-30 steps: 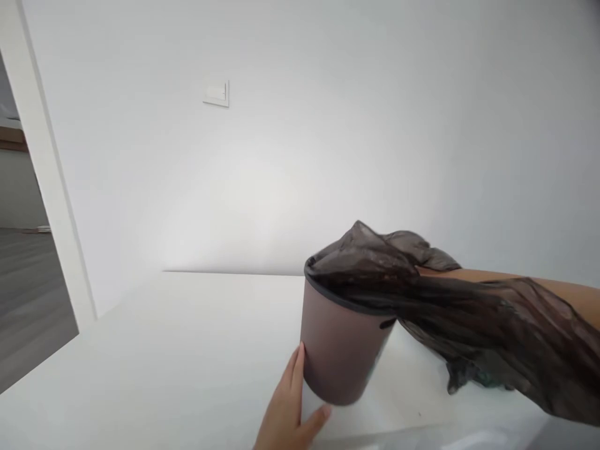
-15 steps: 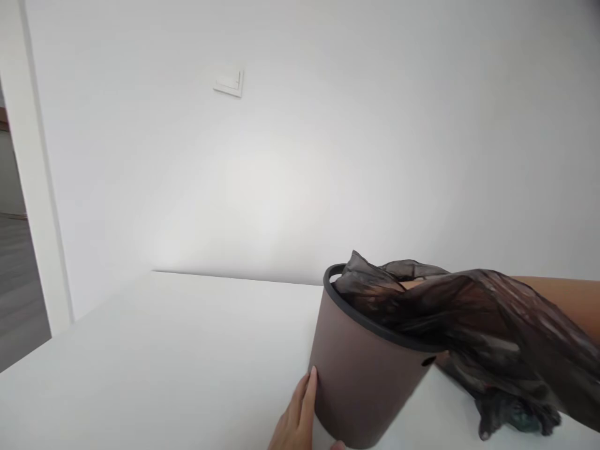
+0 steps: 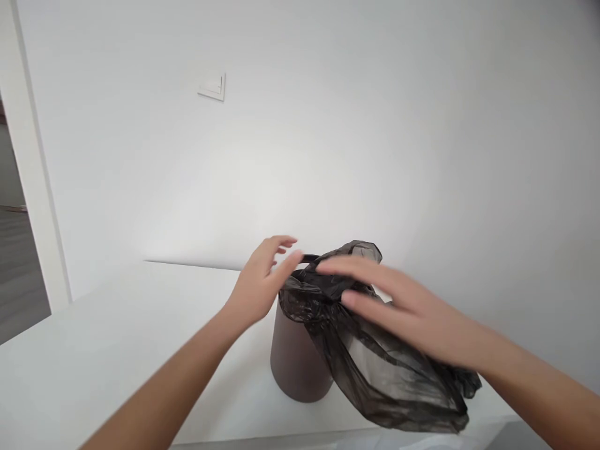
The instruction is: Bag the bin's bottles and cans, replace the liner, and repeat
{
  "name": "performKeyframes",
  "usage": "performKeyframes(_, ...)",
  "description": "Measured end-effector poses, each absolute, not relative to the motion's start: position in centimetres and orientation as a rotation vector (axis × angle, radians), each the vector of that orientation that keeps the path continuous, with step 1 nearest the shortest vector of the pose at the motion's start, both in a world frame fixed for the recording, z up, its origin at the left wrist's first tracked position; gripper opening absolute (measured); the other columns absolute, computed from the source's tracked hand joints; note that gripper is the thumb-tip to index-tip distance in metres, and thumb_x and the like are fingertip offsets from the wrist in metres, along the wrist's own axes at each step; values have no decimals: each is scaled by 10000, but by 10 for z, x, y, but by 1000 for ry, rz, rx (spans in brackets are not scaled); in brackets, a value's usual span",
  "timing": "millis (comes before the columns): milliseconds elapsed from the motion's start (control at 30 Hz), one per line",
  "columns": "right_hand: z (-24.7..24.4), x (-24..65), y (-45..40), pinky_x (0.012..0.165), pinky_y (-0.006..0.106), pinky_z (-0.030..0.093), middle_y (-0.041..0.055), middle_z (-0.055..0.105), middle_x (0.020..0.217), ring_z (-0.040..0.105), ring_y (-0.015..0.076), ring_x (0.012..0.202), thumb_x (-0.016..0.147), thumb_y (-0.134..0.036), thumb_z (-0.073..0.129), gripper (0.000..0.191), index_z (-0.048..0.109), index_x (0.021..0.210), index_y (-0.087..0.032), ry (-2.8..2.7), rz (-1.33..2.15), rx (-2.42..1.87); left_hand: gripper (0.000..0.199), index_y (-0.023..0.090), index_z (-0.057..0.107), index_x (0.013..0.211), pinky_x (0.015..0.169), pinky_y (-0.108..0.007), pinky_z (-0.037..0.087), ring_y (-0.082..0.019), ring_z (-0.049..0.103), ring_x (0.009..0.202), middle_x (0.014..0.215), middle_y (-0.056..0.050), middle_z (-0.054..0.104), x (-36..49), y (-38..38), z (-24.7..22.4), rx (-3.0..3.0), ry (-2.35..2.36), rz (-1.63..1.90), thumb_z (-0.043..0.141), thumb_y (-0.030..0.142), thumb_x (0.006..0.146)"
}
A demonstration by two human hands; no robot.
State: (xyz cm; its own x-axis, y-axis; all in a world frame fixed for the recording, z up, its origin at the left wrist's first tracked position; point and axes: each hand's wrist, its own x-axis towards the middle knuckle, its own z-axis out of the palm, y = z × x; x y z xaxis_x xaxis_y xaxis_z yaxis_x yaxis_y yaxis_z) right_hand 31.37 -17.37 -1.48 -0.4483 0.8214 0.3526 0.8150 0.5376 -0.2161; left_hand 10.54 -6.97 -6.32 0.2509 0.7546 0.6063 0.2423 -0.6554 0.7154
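A brown trash can (image 3: 300,362) with a dark rim stands upright on the white table (image 3: 187,337). A thin black trash bag (image 3: 394,387) is bunched in its mouth and spills over the rim, drooping to the right across the tabletop. At the can's left rim, my left hand (image 3: 265,275) hovers with fingers apart and holds nothing. My right hand (image 3: 379,294) is over the bag on the right side of the opening, thumb and fingers spread, slightly blurred. Whether its fingertips touch the plastic I cannot tell.
A white wall (image 3: 300,156) rises behind the table, with a light switch (image 3: 212,86) on it. To the far left is a doorway frame (image 3: 35,156) with grey floor beyond. The table's front edge runs below the can. A dark bunched clump (image 3: 469,381) lies at the right.
My right hand has come out of the can, leaving the bag draped over the rim. My left hand has moved from the can's side up to its rim. The can now stands more upright in view.
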Motion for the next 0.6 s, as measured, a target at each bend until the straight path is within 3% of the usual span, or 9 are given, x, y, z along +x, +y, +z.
performKeyframes(133,-33,351,-128,1043,543,411,89,477,1409,388,361,1334,828,-510,588,556,519,1343,-312,-2000,-380,-1465,521,230,662,1007,884,-426,456,-318,600,992,1070,-71,652,132,-75,-20,2457,1133,829,701,612,656)
performKeyframes(233,-42,370,-98,958,542,454,128,581,1220,526,353,1148,745,-454,650,660,498,1354,-250,-1812,-246,-1669,279,208,657,736,838,-401,445,-298,617,844,735,-32,640,143,-70,-15,2648,1197,489,788,401,582)
performKeyframes(333,-43,385,-78,775,394,525,67,658,930,615,243,865,738,-302,594,528,553,1259,-230,-1576,190,-1652,107,198,632,639,810,-368,431,-280,612,834,650,-33,604,140,-51,-7,2667,1174,580,716,261,626)
performKeyframes(433,-41,403,-57,637,276,504,44,669,842,612,174,746,726,-228,570,370,627,1091,-210,-1273,517,-1492,136,201,672,742,713,-324,427,-226,587,778,748,-42,637,130,-16,4,2533,1130,722,670,328,693)
performKeyframes(533,-45,423,-32,603,265,495,52,673,777,605,158,671,741,-241,591,221,644,945,-174,-1104,614,-1500,247,187,680,824,615,-288,408,-152,523,651,743,-33,612,121,26,-1,2216,1063,771,677,410,717)
performKeyframes(600,-53,432,-19,606,281,499,64,664,707,605,169,643,741,-252,619,137,633,836,-154,-1084,613,-1569,227,174,659,806,576,-261,396,-110,464,585,672,-10,554,119,53,-16,1971,1070,787,704,368,699)
